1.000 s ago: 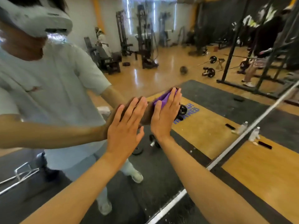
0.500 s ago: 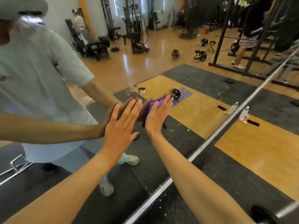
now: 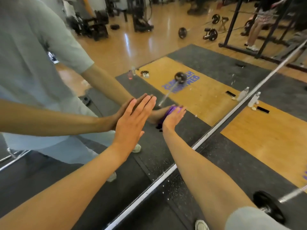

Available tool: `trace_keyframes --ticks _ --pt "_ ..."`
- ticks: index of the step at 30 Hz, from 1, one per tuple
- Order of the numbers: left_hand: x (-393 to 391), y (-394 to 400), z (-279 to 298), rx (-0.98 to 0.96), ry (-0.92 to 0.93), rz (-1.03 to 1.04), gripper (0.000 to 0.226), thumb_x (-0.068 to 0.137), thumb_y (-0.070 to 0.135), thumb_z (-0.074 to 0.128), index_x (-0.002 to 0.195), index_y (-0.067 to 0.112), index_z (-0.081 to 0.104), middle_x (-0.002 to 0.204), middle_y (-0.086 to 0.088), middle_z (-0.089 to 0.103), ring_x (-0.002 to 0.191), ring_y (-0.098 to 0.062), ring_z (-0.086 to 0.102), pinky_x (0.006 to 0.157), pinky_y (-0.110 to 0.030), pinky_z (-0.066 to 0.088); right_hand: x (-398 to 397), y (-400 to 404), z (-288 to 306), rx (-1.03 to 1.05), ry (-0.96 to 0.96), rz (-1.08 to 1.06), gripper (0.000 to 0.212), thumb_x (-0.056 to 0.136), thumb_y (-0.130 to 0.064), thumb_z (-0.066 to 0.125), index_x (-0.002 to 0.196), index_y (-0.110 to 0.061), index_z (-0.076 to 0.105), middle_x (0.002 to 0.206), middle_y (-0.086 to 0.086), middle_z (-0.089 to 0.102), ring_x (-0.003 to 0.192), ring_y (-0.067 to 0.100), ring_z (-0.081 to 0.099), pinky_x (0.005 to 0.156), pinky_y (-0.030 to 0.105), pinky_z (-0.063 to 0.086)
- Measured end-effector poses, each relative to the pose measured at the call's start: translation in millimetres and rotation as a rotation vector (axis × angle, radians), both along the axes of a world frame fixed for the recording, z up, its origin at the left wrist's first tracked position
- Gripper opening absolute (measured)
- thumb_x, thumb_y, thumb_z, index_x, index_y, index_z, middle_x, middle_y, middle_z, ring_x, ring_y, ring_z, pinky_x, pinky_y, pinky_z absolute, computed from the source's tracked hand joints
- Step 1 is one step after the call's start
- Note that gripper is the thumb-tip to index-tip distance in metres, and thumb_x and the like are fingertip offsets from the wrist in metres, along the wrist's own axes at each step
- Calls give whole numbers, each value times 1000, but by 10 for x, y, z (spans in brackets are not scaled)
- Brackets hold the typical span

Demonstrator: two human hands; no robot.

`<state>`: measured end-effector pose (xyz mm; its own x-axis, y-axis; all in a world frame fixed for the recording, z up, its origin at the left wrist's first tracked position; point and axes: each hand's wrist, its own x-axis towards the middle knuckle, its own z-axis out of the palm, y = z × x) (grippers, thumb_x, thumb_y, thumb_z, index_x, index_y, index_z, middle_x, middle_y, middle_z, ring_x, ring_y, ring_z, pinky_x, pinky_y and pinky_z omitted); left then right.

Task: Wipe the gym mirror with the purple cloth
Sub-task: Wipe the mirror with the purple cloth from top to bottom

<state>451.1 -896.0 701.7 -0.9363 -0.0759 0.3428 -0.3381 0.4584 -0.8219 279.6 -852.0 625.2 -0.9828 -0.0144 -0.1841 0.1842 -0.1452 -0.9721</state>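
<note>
Both bare forearms reaching forward from the lower edge of the frame toward its middle. Left hand [image 3: 131, 120] at centre, flat and upright, fingers straight and close together, tips pointing to the upper right, thumb spread low on the right side. Right hand [image 3: 173, 117] just right of centre, slightly lower, palm pressed forward, fingers straight. Right arm entering from the lower right with a grey sleeve at the shoulder; left arm from the lower left.

I had only the head view, which looked forward and down from close range. It faced the gym mirror [image 3: 191, 52] at arm's length, over both forearms.
</note>
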Motion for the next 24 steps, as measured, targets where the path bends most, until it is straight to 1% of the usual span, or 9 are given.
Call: trace_keyframes --ticks 2,4,6,9,13,16,19,22,24 --pt "-43 23 -124 0 -12 14 136 81 80 64 166 4 -11 176 -10 -12 163 -26 0 124 -57 -16 -22 4 4 12 -78 4 54 115 -24 23 166 -9 11 174 10 6 161 24 5 123 31 5" --pt "-94 52 -204 1 -39 23 136 82 79 64 165 4 -11 176 -10 -12 163 -26 0 124 -58 -16 -5 -17 111 41 -43 35 54 115 -25 22 166 -12 10 175 8 1 161 25 2 124 36 3" --pt "-139 57 -278 1 -29 16 132 83 75 65 165 4 -11 176 -11 -12 163 -26 0 124 -58 -17 1 -34 249 63 168 59 55 115 -28 24 166 -15 8 174 7 -4 161 22 -5 126 36 -2" --pt "-192 66 -332 9 6 5 127 85 67 67 167 5 -7 175 -13 -13 163 -24 0 126 -57 -14 -163 -38 471 136 504 104 63 108 -41 22 165 -19 5 174 4 -6 157 10 -12 121 24 -12" --pt "-286 93 -377 -5 -6 26 125 85 70 64 167 6 -6 174 -17 -18 163 -27 -3 125 -58 -15 -570 20 533 144 645 76 61 109 -33 25 165 -11 13 174 6 2 161 18 -3 124 28 -6" --pt "-317 65 -377 -11 -17 45 129 84 77 61 167 5 -7 172 -19 -21 161 -29 -7 124 -59 -17 -925 76 340 66 464 3 62 109 -33 25 165 -8 18 174 10 9 161 22 6 123 25 2" --pt "-305 54 -399 -22 -21 51 125 87 80 54 167 6 -7 173 -17 -19 161 -25 -7 124 -60 -17 -1167 139 0 -40 149 -30 55 113 -29 26 166 -14 18 174 6 13 160 23 11 128 35 10" --pt "-327 83 -434 -25 -20 76 124 87 79 54 167 8 -8 174 -14 -17 161 -22 -8 125 -60 -14 -1060 116 -317 -131 -104 -73 55 113 -31 28 164 -13 22 170 11 23 158 28 20 128 47 16" --pt "-353 108 -444 -28 -13 77 123 86 77 56 167 8 -6 175 -12 -13 162 -20 -3 126 -59 -10 -804 83 -315 -126 -194 -82 56 113 -31 29 164 -10 22 171 11 23 158 27 20 128 46 14"
